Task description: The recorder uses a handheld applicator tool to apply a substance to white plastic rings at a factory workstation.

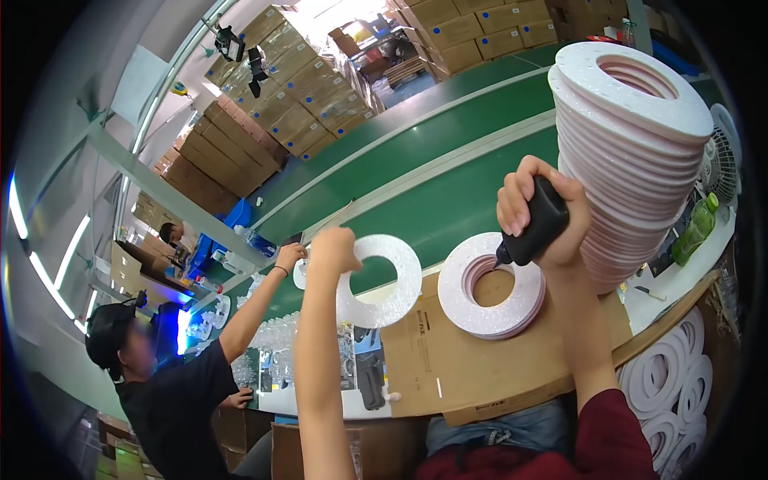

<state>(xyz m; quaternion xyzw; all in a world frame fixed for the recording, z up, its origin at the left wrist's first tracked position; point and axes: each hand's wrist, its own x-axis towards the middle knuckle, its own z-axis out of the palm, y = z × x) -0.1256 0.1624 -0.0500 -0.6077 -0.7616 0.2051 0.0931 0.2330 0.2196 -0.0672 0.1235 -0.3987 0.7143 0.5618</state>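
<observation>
My left hand (334, 250) is raised at the middle, closed on the edge of a flat white speckled ring (409, 280). My right hand (560, 210) is wrapped round a black squeeze bottle (544, 224), tilted with its narrow nozzle pointing down. The nozzle tip is at the inner rim of a short stack of white rings (454, 280); whether it touches I cannot tell. That stack lies on a flat cardboard sheet (416, 368) in front of me.
A tall stack of white rings (608, 176) rises at the right, near a green bottle (698, 230) and a fan (722, 156). More rings (668, 368) lie in a box at lower right. A co-worker (172, 400) reaches in at left, beside clear plastic parts (280, 344). A green conveyor (448, 172) runs behind.
</observation>
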